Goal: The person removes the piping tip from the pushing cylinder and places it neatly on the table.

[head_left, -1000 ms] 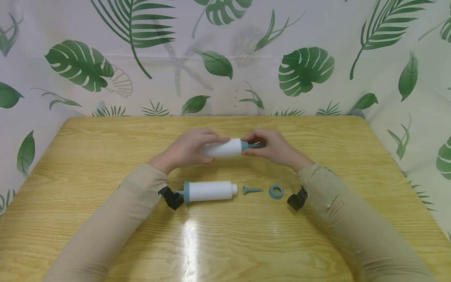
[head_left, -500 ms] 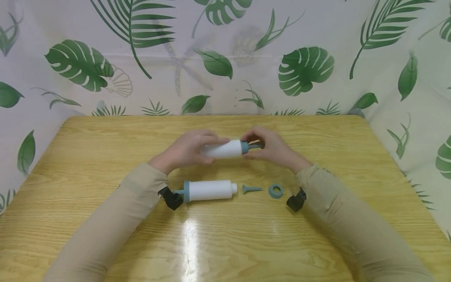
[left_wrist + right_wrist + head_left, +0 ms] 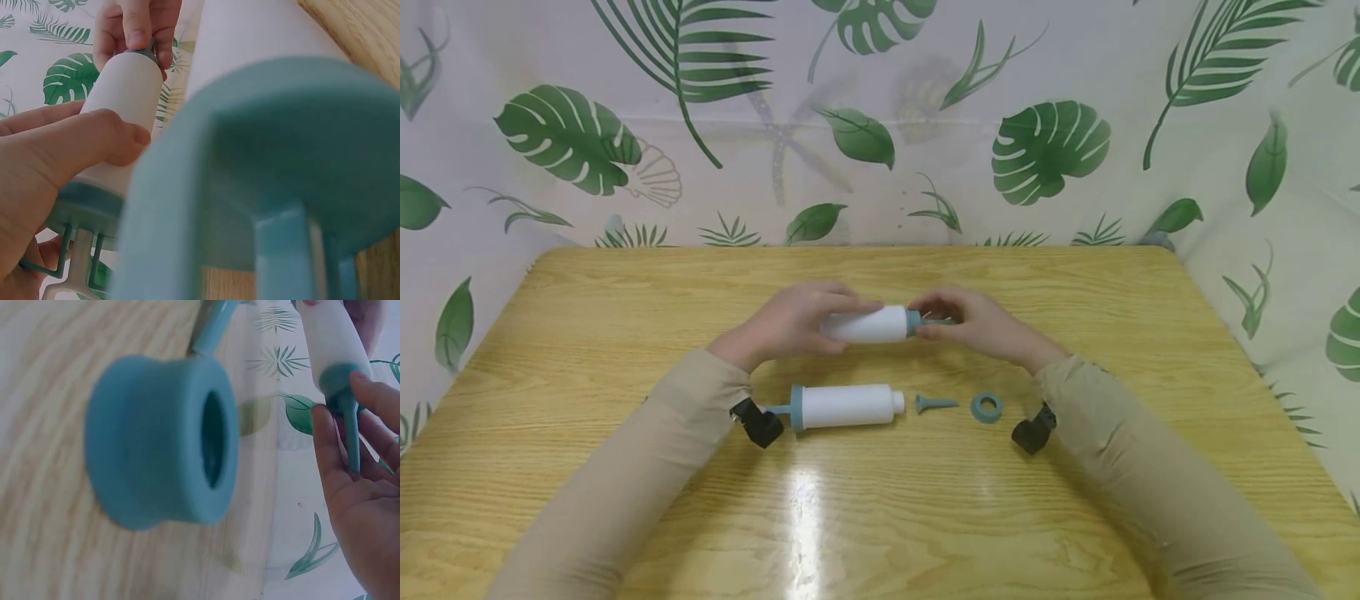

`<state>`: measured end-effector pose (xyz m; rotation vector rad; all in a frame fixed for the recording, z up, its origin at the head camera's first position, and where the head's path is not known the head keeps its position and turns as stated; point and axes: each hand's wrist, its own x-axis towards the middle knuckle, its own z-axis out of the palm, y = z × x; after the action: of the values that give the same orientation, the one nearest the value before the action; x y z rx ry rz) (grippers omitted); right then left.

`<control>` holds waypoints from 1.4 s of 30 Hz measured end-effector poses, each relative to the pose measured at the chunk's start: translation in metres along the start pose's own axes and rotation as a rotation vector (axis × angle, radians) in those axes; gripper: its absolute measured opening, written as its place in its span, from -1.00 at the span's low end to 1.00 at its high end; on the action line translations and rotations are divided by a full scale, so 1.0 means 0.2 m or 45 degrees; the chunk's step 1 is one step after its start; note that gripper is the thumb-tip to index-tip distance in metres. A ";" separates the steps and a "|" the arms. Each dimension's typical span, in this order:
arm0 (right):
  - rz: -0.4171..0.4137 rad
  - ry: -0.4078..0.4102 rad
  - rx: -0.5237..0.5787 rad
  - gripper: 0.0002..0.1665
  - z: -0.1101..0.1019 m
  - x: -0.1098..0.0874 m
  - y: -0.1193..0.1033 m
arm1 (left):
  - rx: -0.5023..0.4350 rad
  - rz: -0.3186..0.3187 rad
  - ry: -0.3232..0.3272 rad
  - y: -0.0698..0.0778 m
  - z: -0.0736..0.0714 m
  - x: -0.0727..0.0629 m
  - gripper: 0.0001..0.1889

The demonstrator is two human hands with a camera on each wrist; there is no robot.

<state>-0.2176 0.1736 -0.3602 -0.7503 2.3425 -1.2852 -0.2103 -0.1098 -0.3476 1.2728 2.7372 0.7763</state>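
My left hand (image 3: pixel 797 323) grips the barrel of a large white syringe (image 3: pixel 883 325) held sideways over the table. Its teal end cap (image 3: pixel 90 203), with a pale plunger stem (image 3: pixel 79 257), sticks out below that hand in the left wrist view. At the other end, fingers of my right hand (image 3: pixel 973 321) pinch the teal collar (image 3: pixel 913 323). A slim teal nozzle (image 3: pixel 351 434) points from the collar toward the right palm. Nearer on the table lies a second white syringe (image 3: pixel 847 406), a loose teal nozzle (image 3: pixel 936 403) beside its bare tip, then a teal ring collar (image 3: pixel 987 407).
The wooden table (image 3: pixel 880 517) ends at the back against a leaf-print cloth (image 3: pixel 917 142). Black wrist cameras (image 3: pixel 760 423) hang close to the lying parts, one by the second syringe's plunger end and one beside the ring collar.
Both hands and the held syringe have come slightly nearer to me and a little left. The right fingers have shifted about the collar. The parts lying on the table stay put.
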 end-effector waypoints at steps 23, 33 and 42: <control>0.046 0.001 -0.008 -0.49 0.01 -0.01 -0.01 | -0.016 -0.008 -0.003 0.01 -0.01 0.00 -0.37; 0.075 -0.054 0.078 -0.47 0.01 -0.01 -0.02 | 0.004 -0.017 -0.018 0.01 -0.01 0.00 -0.36; 0.089 -0.022 0.086 -0.49 0.01 -0.01 -0.01 | -0.009 0.004 -0.023 0.00 -0.01 0.00 -0.37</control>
<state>-0.2141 0.1726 -0.3590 -0.6498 2.2784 -1.3154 -0.2109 -0.1097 -0.3454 1.2768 2.7168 0.7696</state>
